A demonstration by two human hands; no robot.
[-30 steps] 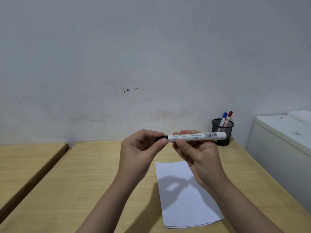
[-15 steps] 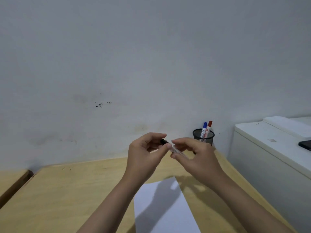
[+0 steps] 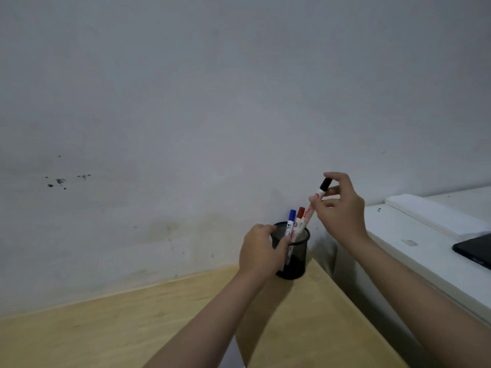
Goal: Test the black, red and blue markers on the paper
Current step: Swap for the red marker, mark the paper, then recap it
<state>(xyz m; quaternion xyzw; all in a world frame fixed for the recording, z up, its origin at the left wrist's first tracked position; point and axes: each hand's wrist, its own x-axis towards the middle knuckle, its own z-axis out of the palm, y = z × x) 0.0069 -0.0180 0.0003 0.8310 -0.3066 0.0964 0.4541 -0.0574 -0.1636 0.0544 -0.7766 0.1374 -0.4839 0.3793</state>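
A black mesh pen holder [image 3: 296, 257] stands at the table's back right corner by the wall. My left hand [image 3: 261, 252] grips its left side. The blue marker [image 3: 291, 221] and the red marker [image 3: 300, 215] stand upright in it. My right hand [image 3: 338, 208] holds the capped black marker [image 3: 314, 201] tilted, black cap up, its lower end inside the holder's rim. Only a sliver of the white paper [image 3: 232, 357] shows at the bottom edge, between my forearms.
The wooden table [image 3: 132, 328] ends at the wall. A white cabinet [image 3: 414, 251] stands right of the table, higher than it, with a white pad [image 3: 430, 213] and a dark flat device [image 3: 475, 249] on top.
My hands have moved from mid-table to the holder at the back right. The black marker, held level between both hands before, now points down into the holder. The view has swung up and right.
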